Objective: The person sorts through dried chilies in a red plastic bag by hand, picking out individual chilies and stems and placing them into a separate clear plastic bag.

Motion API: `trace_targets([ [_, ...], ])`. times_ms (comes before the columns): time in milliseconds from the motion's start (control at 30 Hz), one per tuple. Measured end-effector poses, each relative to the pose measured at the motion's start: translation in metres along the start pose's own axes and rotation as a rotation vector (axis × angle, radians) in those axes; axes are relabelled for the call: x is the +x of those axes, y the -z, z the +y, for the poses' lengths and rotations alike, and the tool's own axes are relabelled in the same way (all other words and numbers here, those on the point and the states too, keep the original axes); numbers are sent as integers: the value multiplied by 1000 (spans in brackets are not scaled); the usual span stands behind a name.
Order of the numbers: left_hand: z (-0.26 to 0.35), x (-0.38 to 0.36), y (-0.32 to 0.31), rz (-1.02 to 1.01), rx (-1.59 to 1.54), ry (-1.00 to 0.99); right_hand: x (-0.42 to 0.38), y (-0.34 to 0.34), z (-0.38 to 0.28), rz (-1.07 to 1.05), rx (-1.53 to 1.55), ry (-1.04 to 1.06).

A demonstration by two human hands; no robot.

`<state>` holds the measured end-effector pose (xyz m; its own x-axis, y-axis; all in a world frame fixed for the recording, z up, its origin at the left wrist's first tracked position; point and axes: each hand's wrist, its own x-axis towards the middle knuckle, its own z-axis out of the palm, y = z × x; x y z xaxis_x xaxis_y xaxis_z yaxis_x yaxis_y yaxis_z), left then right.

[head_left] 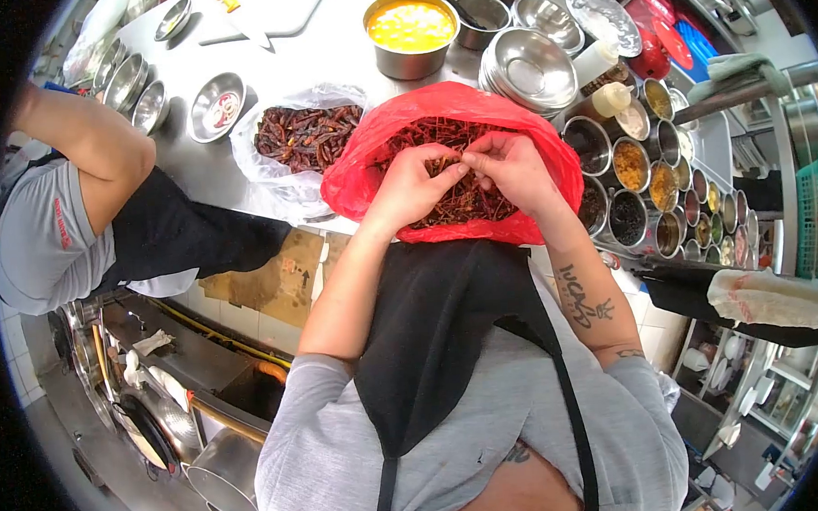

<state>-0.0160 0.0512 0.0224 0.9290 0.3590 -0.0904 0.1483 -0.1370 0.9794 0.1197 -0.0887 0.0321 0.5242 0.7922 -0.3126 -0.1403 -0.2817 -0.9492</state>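
A red plastic bag (342, 187) lies open in front of me, full of thin dried chillies (458, 211) with stalks. Over the bag's mouth, my left hand (416, 183) and my right hand (513, 169) meet, thumbs and fingers pinched together. A small dried chilli seems to be between their fingertips, mostly hidden by the fingers. Just left of the red bag, a clear plastic bag (281, 190) holds larger, dark red dried chillies (306, 136).
A co-worker's arm (89, 147) is on the left. A pot of yellow liquid (412, 63), stacked metal bowls (531, 71) and a knife (249, 31) stand or lie beyond the bags. Several ingredient tins (628, 165) fill the right side. Pans (231, 473) are at lower left.
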Motion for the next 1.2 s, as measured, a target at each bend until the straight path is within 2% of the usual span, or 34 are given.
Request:
trace_targets([
  [100, 1, 0, 1, 11, 100, -81, 0, 3, -1, 15, -221, -31],
  [200, 5, 1, 4, -6, 139, -103, -1, 16, 11, -174, 503, -237],
  [300, -1, 1, 6, -21, 103, -71, 0, 1, 11, 145, 30, 172],
  [433, -9, 2, 1, -14, 98, -60, -11, 0, -13, 17, -395, 246],
  [533, 0, 1, 1, -75, 0, 63, -10, -7, -14, 26, -451, 295],
  [633, 4, 1, 6, -77, 119, 62, -8, -10, -11, 77, -519, 459],
  [733, 16, -2, 6, -49, 114, 87, -12, -15, -17, 81, -351, 246],
  [833, 9, -1, 3, -14, 113, -101, -3, -11, -5, 20, 58, 49],
  [933, 15, -2, 7, 49, 26, -31, 0, 2, -2, -52, 521, -85],
  [967, 9, 0, 10, 97, -23, -90, 1, 2, -2, 33, 443, -89],
  [1000, -4, 4, 12, 75, -163, -55, 1, 0, -2, 96, 109, -27],
  [1067, -12, 6, 23, -100, -747, 49, 0, -2, 2, 220, -562, 99],
  [1100, -10, 5, 23, -110, -924, 95, 2, -3, 15, 139, -531, 232],
  [1167, -5, 1, 23, -125, -1274, 188, -3, -8, 26, -2, -771, 370],
  [1200, -7, 1, 22, -146, -1346, 196, -7, -11, 27, -73, -889, 437],
])
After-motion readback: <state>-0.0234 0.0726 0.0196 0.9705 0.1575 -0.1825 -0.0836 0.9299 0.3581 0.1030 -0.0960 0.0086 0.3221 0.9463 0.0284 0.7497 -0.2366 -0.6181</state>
